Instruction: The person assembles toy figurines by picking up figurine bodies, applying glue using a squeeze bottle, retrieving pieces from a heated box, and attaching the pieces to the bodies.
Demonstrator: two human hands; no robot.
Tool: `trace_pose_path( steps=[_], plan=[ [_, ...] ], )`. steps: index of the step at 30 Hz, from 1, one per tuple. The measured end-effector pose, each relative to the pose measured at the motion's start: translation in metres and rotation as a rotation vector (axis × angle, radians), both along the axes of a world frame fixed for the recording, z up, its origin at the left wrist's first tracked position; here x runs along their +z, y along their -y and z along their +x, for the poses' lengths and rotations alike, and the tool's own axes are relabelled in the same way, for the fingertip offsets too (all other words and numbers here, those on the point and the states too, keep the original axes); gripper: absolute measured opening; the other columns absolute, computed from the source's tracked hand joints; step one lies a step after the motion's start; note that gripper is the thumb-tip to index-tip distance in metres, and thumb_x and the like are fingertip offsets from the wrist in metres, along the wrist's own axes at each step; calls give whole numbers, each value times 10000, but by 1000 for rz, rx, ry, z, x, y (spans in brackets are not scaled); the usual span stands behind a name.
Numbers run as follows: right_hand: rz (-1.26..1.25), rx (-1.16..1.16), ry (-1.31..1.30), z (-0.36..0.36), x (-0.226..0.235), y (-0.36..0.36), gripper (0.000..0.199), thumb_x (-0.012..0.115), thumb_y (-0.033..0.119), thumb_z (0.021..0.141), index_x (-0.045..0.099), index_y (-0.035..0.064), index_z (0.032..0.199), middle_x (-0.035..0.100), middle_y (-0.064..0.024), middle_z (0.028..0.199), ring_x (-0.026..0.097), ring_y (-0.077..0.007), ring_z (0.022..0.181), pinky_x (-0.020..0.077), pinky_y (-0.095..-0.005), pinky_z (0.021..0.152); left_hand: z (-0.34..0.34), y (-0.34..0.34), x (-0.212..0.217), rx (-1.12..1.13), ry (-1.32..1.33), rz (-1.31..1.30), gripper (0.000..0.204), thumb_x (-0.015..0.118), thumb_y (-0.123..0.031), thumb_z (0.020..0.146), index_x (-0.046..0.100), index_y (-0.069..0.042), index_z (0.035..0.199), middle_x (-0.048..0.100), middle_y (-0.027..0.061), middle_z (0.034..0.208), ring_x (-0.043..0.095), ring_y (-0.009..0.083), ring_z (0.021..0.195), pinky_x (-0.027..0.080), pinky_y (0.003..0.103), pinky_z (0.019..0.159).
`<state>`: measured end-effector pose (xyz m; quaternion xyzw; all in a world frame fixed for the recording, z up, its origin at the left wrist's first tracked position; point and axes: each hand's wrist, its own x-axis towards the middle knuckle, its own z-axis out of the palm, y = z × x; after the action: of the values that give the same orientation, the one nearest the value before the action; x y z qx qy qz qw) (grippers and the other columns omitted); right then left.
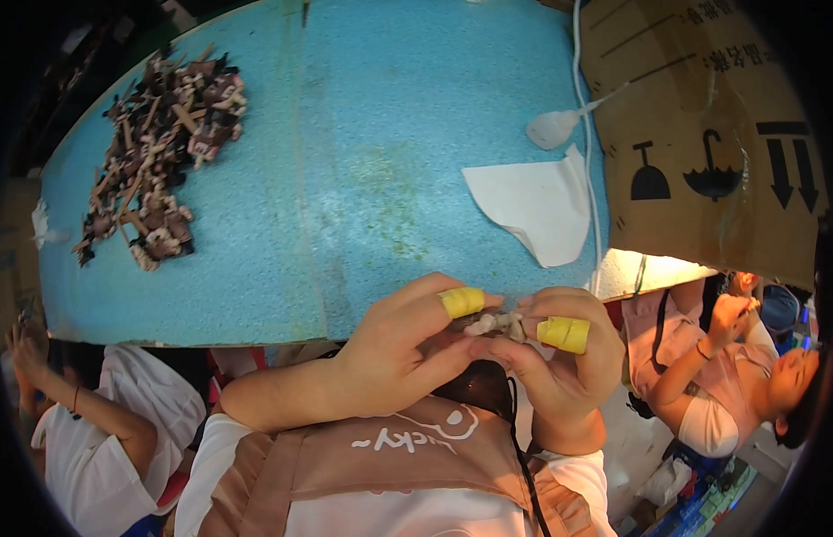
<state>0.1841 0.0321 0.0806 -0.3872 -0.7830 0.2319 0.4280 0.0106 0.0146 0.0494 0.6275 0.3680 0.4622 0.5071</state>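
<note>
Both my hands are close together at the near edge of the blue work surface. Between their fingertips is a small figurine, whitish with some brown; the fingers cover much of it. My left hand pinches its left side, with yellow tape wrapped round one finger. From the other side, my right hand grips it with thumb and fingers, also with yellow tape on one finger. At the far left of the surface lies a pile of similar small figurines in brown, black, pink and cream, with stick-like brown parts among them.
A white sheet and a small translucent bottle with a thin nozzle lie at the right. A white cable runs along the right edge of the blue surface. Beyond stands a cardboard box. Other people sit on both sides.
</note>
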Motion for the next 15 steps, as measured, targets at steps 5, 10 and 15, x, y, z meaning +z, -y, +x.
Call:
trace_pose_path(
  steps=[5, 10, 15],
  plan=[
    [10, -16, -18, 4, -6, -2, 352, 804, 117, 552, 550, 70, 791, 582, -56, 781, 582, -200, 683, 411, -288, 567, -2, -4, -4, -40, -36, -9, 315, 604, -61, 782, 543, -7, 1087, 523, 98, 894, 544, 166, 687, 463, 235, 573],
    [91, -41, 72, 6, -7, 2, 380, 808, 138, 541, 546, 83, 810, 586, -49, 804, 576, -203, 685, 372, -300, 577, 1, -3, -2, -37, -38, -57, 321, 621, -90, 772, 556, 8, 1071, 551, 98, 850, 521, 185, 694, 427, 273, 622],
    [80, -60, 63, 10, -7, 2, 355, 798, 151, 547, 550, 88, 794, 582, -40, 807, 572, -212, 714, 360, -316, 577, 2, -7, 2, -66, -73, -67, 324, 620, -85, 772, 555, 12, 1074, 552, 104, 866, 526, 187, 692, 430, 271, 619]
  ],
)
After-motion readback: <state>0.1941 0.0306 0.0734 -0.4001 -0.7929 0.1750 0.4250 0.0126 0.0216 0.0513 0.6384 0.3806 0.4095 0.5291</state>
